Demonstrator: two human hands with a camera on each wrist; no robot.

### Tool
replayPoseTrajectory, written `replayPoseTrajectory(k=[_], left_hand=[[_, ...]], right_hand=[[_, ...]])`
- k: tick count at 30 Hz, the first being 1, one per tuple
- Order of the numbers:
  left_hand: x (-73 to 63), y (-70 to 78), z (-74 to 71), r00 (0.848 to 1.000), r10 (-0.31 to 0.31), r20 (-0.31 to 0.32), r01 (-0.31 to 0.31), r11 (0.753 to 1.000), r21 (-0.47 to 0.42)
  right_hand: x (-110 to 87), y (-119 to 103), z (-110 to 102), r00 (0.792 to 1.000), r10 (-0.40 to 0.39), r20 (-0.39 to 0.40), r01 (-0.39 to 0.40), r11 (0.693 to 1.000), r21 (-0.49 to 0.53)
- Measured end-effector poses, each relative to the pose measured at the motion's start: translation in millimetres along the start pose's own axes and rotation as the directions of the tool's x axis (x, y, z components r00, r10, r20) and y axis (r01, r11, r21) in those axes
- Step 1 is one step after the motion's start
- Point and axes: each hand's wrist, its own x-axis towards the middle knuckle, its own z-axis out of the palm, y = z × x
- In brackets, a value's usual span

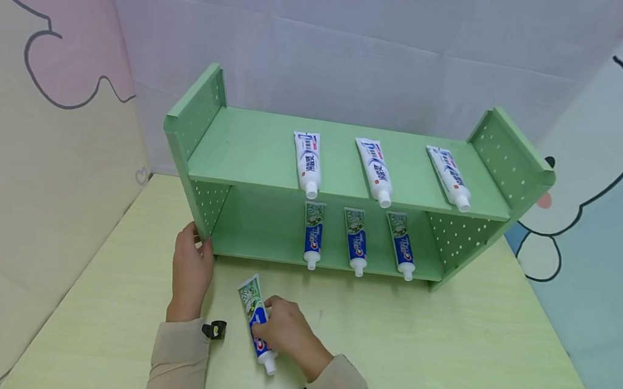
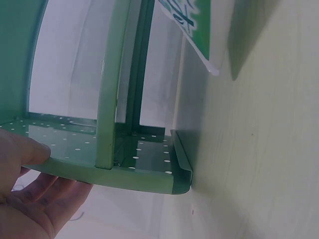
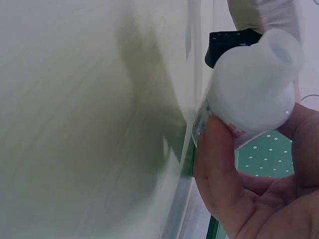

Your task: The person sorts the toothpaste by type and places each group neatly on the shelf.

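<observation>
My right hand (image 1: 288, 333) holds a blue and green toothpaste tube (image 1: 259, 318) between thumb and fingers, its white cap toward me, in front of the shelf's left part. Close up in the right wrist view the cap (image 3: 249, 89) hides most of the tube. My left hand (image 1: 191, 273) grips the left side panel of the green two-tier shelf (image 1: 254, 153), thumb on the inside and fingers outside in the left wrist view. Three white tubes (image 1: 308, 164) lie on the upper tier. Three blue and green tubes (image 1: 314, 234) lie on the lower tier, caps at the front edge.
The shelf stands on a pale wooden table (image 1: 469, 353) against a whitish back wall (image 1: 345, 50). Cartoon-printed walls (image 1: 62, 156) border the table on the left and right. Perforated side panels (image 1: 512, 155) rise above the upper tier at both ends.
</observation>
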Motion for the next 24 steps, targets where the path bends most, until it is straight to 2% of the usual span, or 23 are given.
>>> replayPoseTrajectory(k=[8, 24], left_hand=[[-0.2, 2.1, -0.8, 1.0, 0.006, -0.001, -0.006, 1.0, -0.004], [-0.7, 2.6, -1.4, 1.0, 0.001, 0.004, -0.001, 1.0, -0.012]], right_hand=[[-2.5, -5.5, -6.6, 1.0, 0.009, 0.01, -0.009, 1.0, 0.003], [-2.0, -13.4, -18.0, 0.999, -0.036, -0.005, 0.036, 0.999, 0.022]])
